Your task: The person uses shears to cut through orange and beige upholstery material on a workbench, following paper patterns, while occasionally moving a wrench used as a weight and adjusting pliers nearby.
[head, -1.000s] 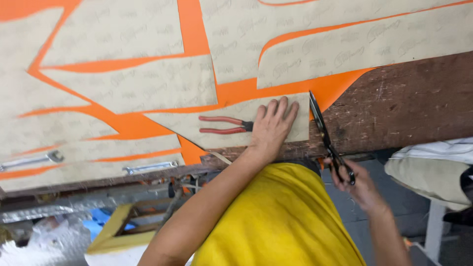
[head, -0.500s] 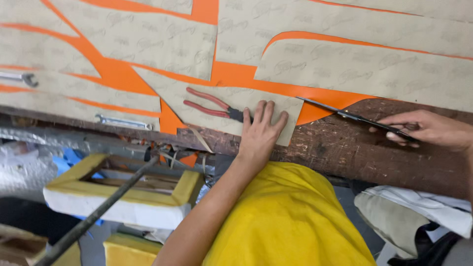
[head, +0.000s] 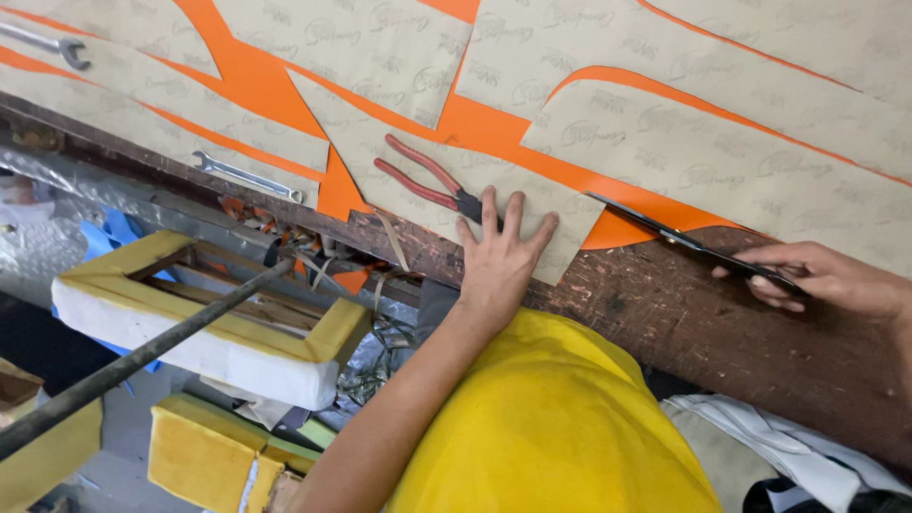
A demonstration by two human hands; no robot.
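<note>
the left hand point(head: 499, 256) lies flat, fingers spread and gripping nothing, pressing a beige printed paper pattern piece point(head: 446, 176) onto the orange sheet point(head: 475, 128) near the table's near edge. the right hand point(head: 822, 278) is curled around the handles of one pair of dark metal scissors point(head: 684, 237), whose blades point left and sit at the right end of that same pressed piece, where beige paper meets an orange tip. the hands are well apart, with bare orange between them.

just left of the left hand's fingertips lies one pair of red-handled pliers point(head: 427, 179), resting on the pressed piece with its dark head touching or nearly touching the index finger. further left lie two silver open-ended spanners: one point(head: 247, 177) near the table edge, another point(head: 43, 40) at the far left, partly cut off.

at least six beige pattern pieces show across the orange sheet, separated by narrow orange strips; the sheet runs out of view on the far side.

the surface is a dark, worn wooden table point(head: 722, 332), bare and scuffed at the right near edge. below it on the left stand two yellow foam-padded frames point(head: 204, 323), one above the other, crossed by one dark metal rod point(head: 142, 356). crumpled silver foil, blue scraps and loose tangled strips clutter the underside. the person wears a yellow shirt point(head: 560, 427); pale folded cloth point(head: 760, 446) lies at the lower right.
</note>
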